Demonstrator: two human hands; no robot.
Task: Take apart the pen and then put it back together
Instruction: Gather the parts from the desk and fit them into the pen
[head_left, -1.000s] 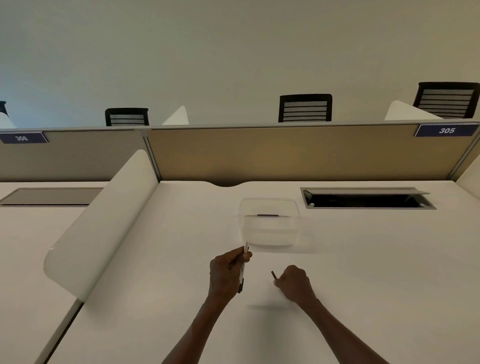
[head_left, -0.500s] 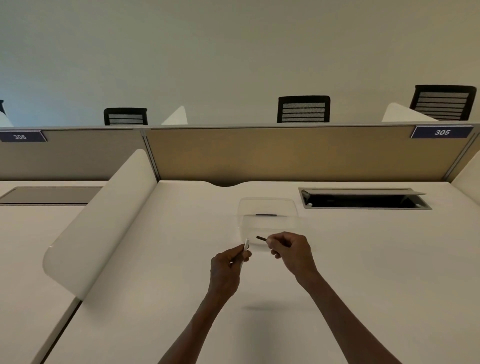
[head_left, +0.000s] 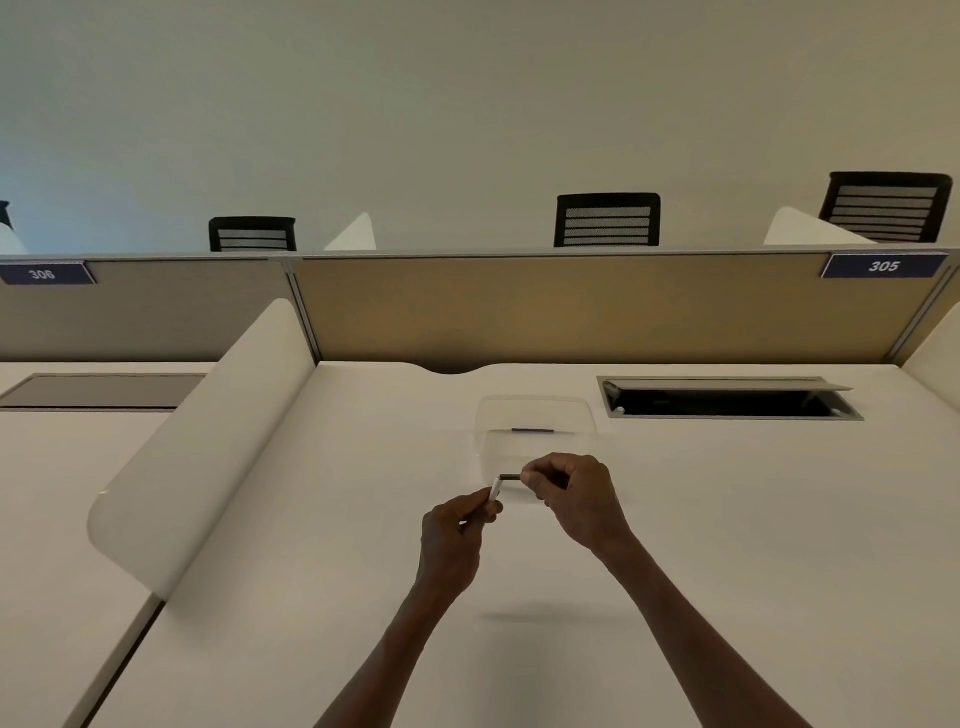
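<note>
My left hand (head_left: 454, 530) grips a white pen barrel (head_left: 496, 489), whose upper end pokes out past the fingers toward the right. My right hand (head_left: 574, 493) pinches a small dark pen part (head_left: 510, 477), held level with its free end close to the barrel's tip. Both hands hover above the white desk (head_left: 322, 597), just in front of a clear plastic container (head_left: 535, 415). Most of the barrel is hidden inside my left fist. I cannot tell whether the dark part touches the barrel.
The container holds a thin dark piece (head_left: 532, 431). An open cable hatch (head_left: 727, 402) lies at the back right. A curved white divider (head_left: 208, 441) borders the desk on the left, a tan partition (head_left: 571, 306) stands behind, and black chairs (head_left: 607, 219) show beyond.
My right hand lifted the dark part from near the desk and brought it left and up to the barrel's tip. My left hand raised the barrel slightly, so less of it shows.
</note>
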